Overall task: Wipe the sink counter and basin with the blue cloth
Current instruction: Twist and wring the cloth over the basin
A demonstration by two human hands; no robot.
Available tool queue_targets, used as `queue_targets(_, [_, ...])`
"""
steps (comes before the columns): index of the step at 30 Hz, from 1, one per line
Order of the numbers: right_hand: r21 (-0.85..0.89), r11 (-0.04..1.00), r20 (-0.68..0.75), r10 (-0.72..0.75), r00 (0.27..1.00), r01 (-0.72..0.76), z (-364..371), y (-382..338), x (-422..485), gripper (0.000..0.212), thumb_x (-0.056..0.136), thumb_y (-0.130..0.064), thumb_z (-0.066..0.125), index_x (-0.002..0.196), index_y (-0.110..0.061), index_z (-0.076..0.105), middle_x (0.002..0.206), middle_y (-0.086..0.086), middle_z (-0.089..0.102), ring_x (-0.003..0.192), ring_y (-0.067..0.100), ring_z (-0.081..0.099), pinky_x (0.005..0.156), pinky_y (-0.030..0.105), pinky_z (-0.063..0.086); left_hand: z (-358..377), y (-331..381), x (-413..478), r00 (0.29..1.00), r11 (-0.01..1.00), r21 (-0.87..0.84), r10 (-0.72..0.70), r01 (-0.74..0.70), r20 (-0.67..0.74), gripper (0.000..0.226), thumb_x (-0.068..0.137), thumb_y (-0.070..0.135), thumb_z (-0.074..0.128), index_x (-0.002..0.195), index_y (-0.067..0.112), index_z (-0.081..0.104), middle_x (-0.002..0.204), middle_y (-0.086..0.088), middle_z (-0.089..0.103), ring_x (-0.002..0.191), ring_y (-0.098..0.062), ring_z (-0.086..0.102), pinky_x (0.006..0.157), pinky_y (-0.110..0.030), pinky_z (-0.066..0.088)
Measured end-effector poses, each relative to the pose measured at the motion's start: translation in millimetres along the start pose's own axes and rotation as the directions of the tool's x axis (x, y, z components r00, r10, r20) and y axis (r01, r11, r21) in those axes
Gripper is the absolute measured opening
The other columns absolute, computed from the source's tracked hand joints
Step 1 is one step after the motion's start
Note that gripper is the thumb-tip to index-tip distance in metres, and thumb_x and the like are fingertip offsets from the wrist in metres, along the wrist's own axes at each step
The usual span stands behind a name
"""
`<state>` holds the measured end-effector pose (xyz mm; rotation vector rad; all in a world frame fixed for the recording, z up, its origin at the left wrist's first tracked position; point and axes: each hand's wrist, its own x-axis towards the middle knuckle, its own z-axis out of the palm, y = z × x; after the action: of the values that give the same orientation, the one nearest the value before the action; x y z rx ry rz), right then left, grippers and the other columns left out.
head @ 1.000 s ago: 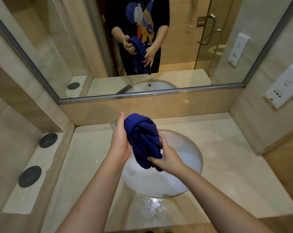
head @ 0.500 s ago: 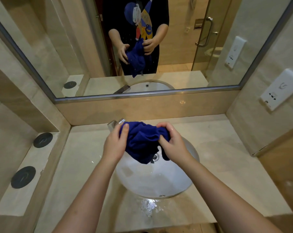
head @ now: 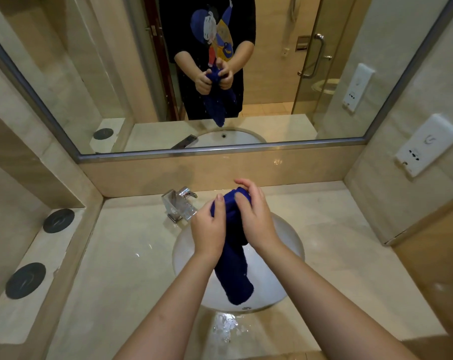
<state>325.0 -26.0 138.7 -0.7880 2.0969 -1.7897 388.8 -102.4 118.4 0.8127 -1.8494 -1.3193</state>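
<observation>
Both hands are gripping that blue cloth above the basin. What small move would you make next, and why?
Probably lower the blue cloth onto the counter at the near edge of the basin and start wiping. The left hand and right hand grip it bunched, hanging over the basin, and a puddle of water sits on the counter there.

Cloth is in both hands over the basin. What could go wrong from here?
1. The puddle sits at the counter's front edge; wiping toward you could push it onto the floor.
2. The left hand grips the cloth close beside the faucet; a twist might knock its lever.
3. The cloth's tail hangs over the basin; if wet, swinging it rightward could flick drops toward the wall socket.
</observation>
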Motion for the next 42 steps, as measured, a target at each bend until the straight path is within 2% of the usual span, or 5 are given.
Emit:
queue_targets(3, [-0.251,0.968,-0.093,-0.011,0.996,-0.013,6.6,-3.7,0.6,0.038,0.082,-0.066,0.048,0.089,-0.031,0.059,0.088,-0.012,0.063,0.082,0.001,0.057,0.070,0.019,0.047,1.6,1.1,-4.6,0.998,0.997,0.079,-0.019,0.015,0.053,0.062,0.086,0.062,0.028,0.068,0.013,0.062,0.055,0.001,0.059,0.054,-0.014,0.051,0.057,-0.036,0.041])
queue_targets(10, [-0.240,0.963,-0.141,0.088,0.986,-0.120,14.3,9.2,1.4,0.049,0.099,-0.034,0.045,0.055,-0.015,0.036,0.047,-0.002,0.037,0.048,0.015,0.035,0.051,0.032,0.030,-2.3,3.5,-2.9,0.994,0.958,0.285,-0.044,0.012,0.104,0.053,0.093,0.044,0.027,0.048,0.016,0.034,0.043,0.000,0.040,0.045,-0.018,0.038,0.049,-0.035,0.028])
queue_targets(27, [-0.134,0.978,-0.158,0.140,0.977,-0.162,12.6,16.4,-0.7,0.047,0.100,-0.024,0.042,0.055,-0.016,0.030,0.049,-0.003,0.031,0.051,0.015,0.030,0.052,0.033,0.027,2.3,7.2,-2.6,0.981,0.963,0.265,-0.092,0.045,0.169,0.054,0.101,0.025,0.039,0.049,0.015,0.030,0.043,0.003,0.034,0.046,-0.018,0.032,0.050,-0.033,0.026])
queue_targets(36, [-0.179,0.957,0.438,0.284,0.853,-0.227,-35.7,36.1,-24.4,0.030,0.084,-0.031,0.075,0.109,-0.028,0.060,0.087,-0.011,0.070,0.077,0.006,0.066,0.062,0.018,0.047,-30.4,15.8,23.9,0.954,0.957,-0.023,-0.290,0.289,-0.081,0.048,0.099,0.042,0.040,0.062,0.013,0.037,0.061,-0.002,0.042,0.059,-0.017,0.038,0.059,-0.032,0.033])
queue_targets(42, [0.100,0.983,0.077,0.144,0.987,-0.151,-36.6,30.0,-13.7,0.008,0.085,-0.010,0.070,0.088,-0.011,0.063,0.076,-0.009,0.063,0.070,0.006,0.056,0.064,0.018,0.044,-43.5,-7.8,31.0,0.967,0.961,0.109,-0.250,0.254,-0.049,0.053,0.089,0.047,0.045,0.067,-0.001,0.047,0.063,-0.005,0.042,0.064,-0.020,0.039,0.061,-0.034,0.035])
